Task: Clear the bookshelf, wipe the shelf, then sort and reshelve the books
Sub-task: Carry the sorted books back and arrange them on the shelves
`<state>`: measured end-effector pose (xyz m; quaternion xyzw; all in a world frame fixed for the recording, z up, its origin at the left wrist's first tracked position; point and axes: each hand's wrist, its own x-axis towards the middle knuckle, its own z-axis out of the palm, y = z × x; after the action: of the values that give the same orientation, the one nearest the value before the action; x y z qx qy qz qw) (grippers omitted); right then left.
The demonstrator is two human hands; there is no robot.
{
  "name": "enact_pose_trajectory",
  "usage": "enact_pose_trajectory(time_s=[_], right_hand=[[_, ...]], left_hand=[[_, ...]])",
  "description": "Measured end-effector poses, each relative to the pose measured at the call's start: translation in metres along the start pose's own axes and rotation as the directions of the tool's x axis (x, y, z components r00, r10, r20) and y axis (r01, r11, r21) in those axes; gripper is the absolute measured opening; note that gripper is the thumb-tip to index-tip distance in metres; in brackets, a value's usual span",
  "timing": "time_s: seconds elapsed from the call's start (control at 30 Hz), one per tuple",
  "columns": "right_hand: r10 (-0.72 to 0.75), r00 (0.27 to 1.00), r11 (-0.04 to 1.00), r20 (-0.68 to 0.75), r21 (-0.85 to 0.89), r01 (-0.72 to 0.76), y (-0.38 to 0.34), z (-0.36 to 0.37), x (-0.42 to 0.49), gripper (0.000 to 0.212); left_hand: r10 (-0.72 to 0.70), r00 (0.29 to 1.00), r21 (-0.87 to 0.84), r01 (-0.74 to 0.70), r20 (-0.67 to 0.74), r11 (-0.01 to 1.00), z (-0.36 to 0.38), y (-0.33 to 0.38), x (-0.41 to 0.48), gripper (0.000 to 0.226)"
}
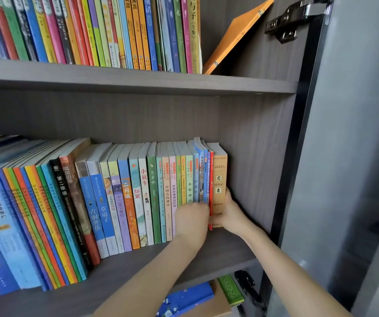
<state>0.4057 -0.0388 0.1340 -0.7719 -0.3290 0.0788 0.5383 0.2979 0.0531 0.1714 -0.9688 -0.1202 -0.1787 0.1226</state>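
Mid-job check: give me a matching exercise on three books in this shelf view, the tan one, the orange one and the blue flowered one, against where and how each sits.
Things:
1. tan book
2. orange book
3. blue flowered book

Places and states:
A. tilted to the right, top shelf
B. lying flat, lowest shelf
C. upright at the right end of the middle row, gripped by the right hand

Pairs: 1-C, 2-A, 3-B
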Motion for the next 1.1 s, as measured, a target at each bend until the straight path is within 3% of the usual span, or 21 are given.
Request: enact_pose_trajectory(time_s=[0.13,0.2,0.27,0.33,0.4,0.47,0.53,0.6,0.8,1.1], right_hand=[[-0.005,1.000,1.000,0.001,-0.002,0.005,0.002,0.000,0.001,0.118],[-0.035,0.999,0.999,-0.011,-0.020,0.035,0.002,0.002,0.000,0.119],[-0.054,0.998,0.998,-0.038,-0.026,0.053,0.005,0.006,-0.001,0.120],[-0.047,0.995,0.999,-0.090,-0.024,0.045,0.001,0.013,-0.008,0.119],[-0.053,0.986,0.998,-0.157,-0.030,0.049,-0.005,0.021,-0.014,0.118],[-0.094,0.967,0.994,-0.236,-0.068,0.081,-0.012,0.026,-0.015,0.116],[-0.137,0.948,0.987,-0.288,-0.121,0.106,-0.018,0.027,-0.011,0.116],[-0.143,0.947,0.983,-0.288,-0.150,0.102,-0.020,0.025,-0.007,0.117],[-0.123,0.968,0.967,-0.217,-0.245,0.068,-0.027,0.014,-0.003,0.124],[-0.114,0.958,0.927,-0.263,-0.376,0.007,-0.041,0.022,-0.002,0.122]], left_hand=[[0.040,0.999,-0.005,-0.040,0.008,0.999,-0.004,0.000,-0.001,0.023],[0.120,0.985,0.014,-0.119,-0.126,0.993,-0.012,-0.008,-0.007,0.018],[0.221,0.907,0.066,-0.211,-0.358,0.975,-0.013,-0.018,-0.006,0.035],[0.192,0.789,0.006,-0.232,-0.584,0.973,-0.024,-0.032,0.001,0.035],[0.130,0.725,-0.061,-0.231,-0.676,0.971,-0.047,-0.048,0.016,0.037],[0.149,0.808,-0.083,-0.237,-0.570,0.968,-0.068,-0.063,0.034,0.064],[0.220,0.925,-0.101,-0.262,-0.311,0.960,-0.082,-0.073,0.048,0.084],[0.243,0.957,-0.092,-0.259,-0.158,0.962,-0.088,-0.075,0.057,0.088],[0.221,0.954,-0.141,-0.252,-0.204,0.957,-0.094,-0.076,0.061,0.067],[0.116,0.956,-0.227,-0.180,-0.269,0.957,-0.085,-0.085,0.052,0.062]])
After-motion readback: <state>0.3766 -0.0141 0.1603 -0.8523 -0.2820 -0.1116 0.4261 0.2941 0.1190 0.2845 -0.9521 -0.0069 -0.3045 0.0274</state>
